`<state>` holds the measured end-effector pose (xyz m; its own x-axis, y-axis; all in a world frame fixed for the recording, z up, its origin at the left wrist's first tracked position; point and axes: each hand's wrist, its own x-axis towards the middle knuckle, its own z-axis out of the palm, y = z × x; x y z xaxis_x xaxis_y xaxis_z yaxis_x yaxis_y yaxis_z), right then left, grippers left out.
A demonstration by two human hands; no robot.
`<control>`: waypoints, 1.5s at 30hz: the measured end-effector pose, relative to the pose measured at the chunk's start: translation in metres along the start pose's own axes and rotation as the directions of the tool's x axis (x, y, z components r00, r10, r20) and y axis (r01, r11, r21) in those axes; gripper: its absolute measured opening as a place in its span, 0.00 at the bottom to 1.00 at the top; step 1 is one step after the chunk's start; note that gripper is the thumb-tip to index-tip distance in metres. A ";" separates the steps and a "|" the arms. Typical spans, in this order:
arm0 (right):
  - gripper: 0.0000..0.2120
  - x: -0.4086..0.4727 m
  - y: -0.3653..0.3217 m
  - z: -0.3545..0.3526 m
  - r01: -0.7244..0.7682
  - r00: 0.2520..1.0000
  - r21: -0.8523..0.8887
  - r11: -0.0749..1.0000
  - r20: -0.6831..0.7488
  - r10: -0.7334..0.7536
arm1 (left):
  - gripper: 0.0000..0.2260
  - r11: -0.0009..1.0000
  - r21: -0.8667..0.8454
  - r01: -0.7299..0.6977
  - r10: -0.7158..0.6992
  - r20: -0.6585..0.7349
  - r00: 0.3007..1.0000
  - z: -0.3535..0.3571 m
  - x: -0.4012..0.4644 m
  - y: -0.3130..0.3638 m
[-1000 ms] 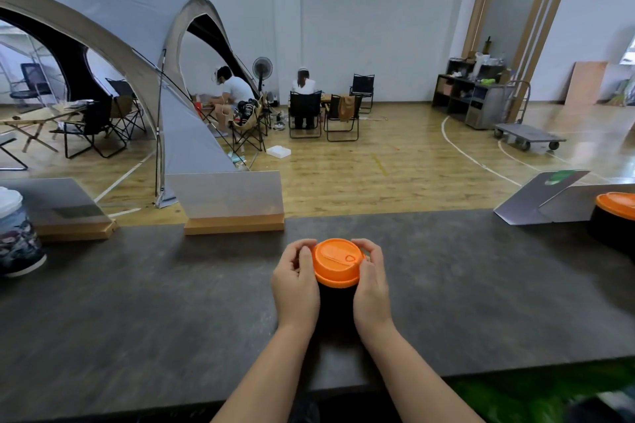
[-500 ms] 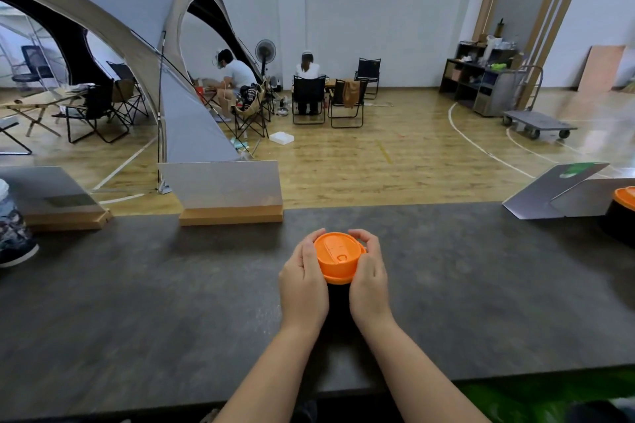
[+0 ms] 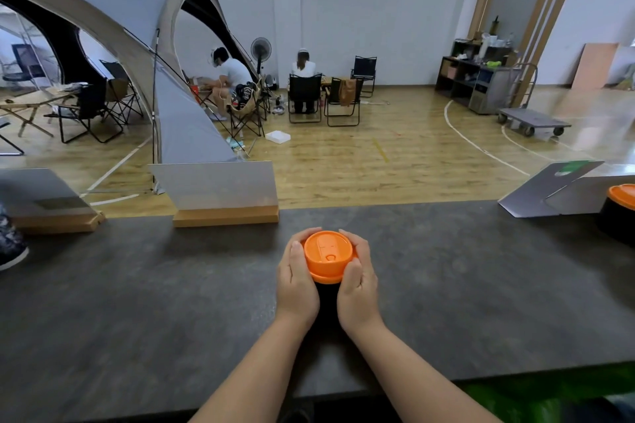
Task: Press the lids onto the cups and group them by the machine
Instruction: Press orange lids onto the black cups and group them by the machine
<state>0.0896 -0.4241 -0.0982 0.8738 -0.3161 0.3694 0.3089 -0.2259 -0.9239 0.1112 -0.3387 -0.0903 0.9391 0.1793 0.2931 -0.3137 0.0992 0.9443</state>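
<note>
A black cup (image 3: pixel 327 295) with an orange lid (image 3: pixel 328 255) stands in the middle of the dark counter (image 3: pixel 137 302). My left hand (image 3: pixel 296 280) wraps the cup's left side, its fingers curled round the lid's rim. On the other side my right hand (image 3: pixel 358 282) grips the same way. Most of the cup's body is hidden between my palms. A second black cup with an orange lid (image 3: pixel 620 213) stands at the counter's far right edge of view, partly cut off.
A patterned cup (image 3: pixel 10 244) shows at the left edge. Two sign holders on wooden bases (image 3: pixel 225 196) (image 3: pixel 51 206) and a folded grey card (image 3: pixel 563 187) line the counter's far edge. Beyond lie a tent, chairs and seated people.
The view has tilted slightly; both hands have stayed clasped round the cup and lid, with fingers closing a little further over the rim. The cup has not shifted on the counter.
</note>
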 end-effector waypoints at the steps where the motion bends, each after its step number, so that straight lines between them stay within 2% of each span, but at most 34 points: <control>1: 0.18 -0.001 -0.002 -0.001 -0.006 1.000 0.001 1.000 0.019 0.006 | 0.18 1.000 0.011 0.013 -0.013 0.008 1.000 0.000 -0.001 0.002; 4: 0.15 0.001 -0.007 -0.005 -0.044 0.999 -0.009 0.999 0.031 0.044 | 0.14 0.998 0.042 0.052 -0.055 0.057 0.997 -0.001 -0.008 0.009; 8: 0.12 0.023 -0.009 -0.020 -0.131 0.976 0.101 0.986 -0.159 0.146 | 0.08 0.981 0.192 -0.007 -0.013 0.103 0.995 -0.005 -0.022 0.012; 9: 0.13 0.025 -0.010 -0.024 -0.137 0.977 0.148 0.979 -0.144 0.159 | 0.10 0.974 0.224 -0.019 -0.013 0.141 0.990 -0.007 -0.024 0.013; 12: 0.15 0.018 -0.008 -0.034 -0.114 0.993 0.224 0.968 0.048 0.106 | 0.21 0.951 0.308 -0.031 -0.079 0.338 0.938 -0.016 -0.021 0.019; 14: 0.17 0.012 -0.001 -0.037 -0.069 0.991 0.215 0.974 0.127 0.042 | 0.25 0.947 0.322 -0.012 -0.148 0.467 0.872 -0.024 -0.013 0.026; 17: 0.19 0.012 0.006 -0.035 -0.023 0.986 0.208 0.978 0.165 -0.012 | 0.29 0.919 0.394 0.006 -0.260 0.595 0.760 -0.031 -0.002 0.033; 20: 0.18 0.015 0.007 -0.034 0.007 0.985 0.194 0.981 0.168 -0.040 | 0.30 0.892 0.451 -0.017 -0.302 0.625 0.720 -0.031 0.002 0.034; 26: 0.19 0.015 0.009 -0.036 -0.022 0.978 0.146 0.989 0.209 -0.010 | 0.30 0.881 0.472 -0.026 -0.313 0.624 0.715 -0.031 0.002 0.035; 28: 0.20 0.015 0.005 -0.038 -0.034 0.977 0.132 0.991 0.212 0.005 | 0.34 0.874 0.485 -0.033 -0.324 0.631 0.705 -0.032 0.002 0.038; 30: 0.18 0.014 0.002 -0.040 -0.045 0.985 0.136 0.990 0.172 0.021 | 0.41 0.862 0.501 -0.075 -0.316 0.647 0.694 -0.032 0.002 0.039; 32: 0.16 0.014 0.001 -0.044 -0.057 0.996 0.146 0.988 0.076 0.047 | 0.44 0.860 0.497 -0.118 -0.275 0.645 0.713 -0.027 0.002 0.036; 36: 0.14 0.018 0.004 -0.064 -0.058 0.991 0.132 0.990 -0.110 0.072 | 0.40 0.882 0.447 -0.149 -0.174 0.603 0.779 0.000 -0.002 0.030; 41: 0.14 0.029 0.013 -0.117 -0.075 0.961 0.147 0.986 -0.253 0.111 | 0.38 0.910 0.378 -0.169 -0.112 0.619 0.778 0.060 -0.012 0.027; 45: 0.12 0.035 0.017 -0.171 -0.113 0.950 0.096 0.989 -0.281 0.135 | 0.40 0.928 0.338 -0.160 -0.099 0.636 0.765 0.119 -0.020 0.022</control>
<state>0.0611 -0.5966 -0.0841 0.7663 -0.5901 0.2539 0.2432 -0.0994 -0.9649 0.1023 -0.4566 -0.0576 0.8392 -0.4948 0.2255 -0.3939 -0.2672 0.8795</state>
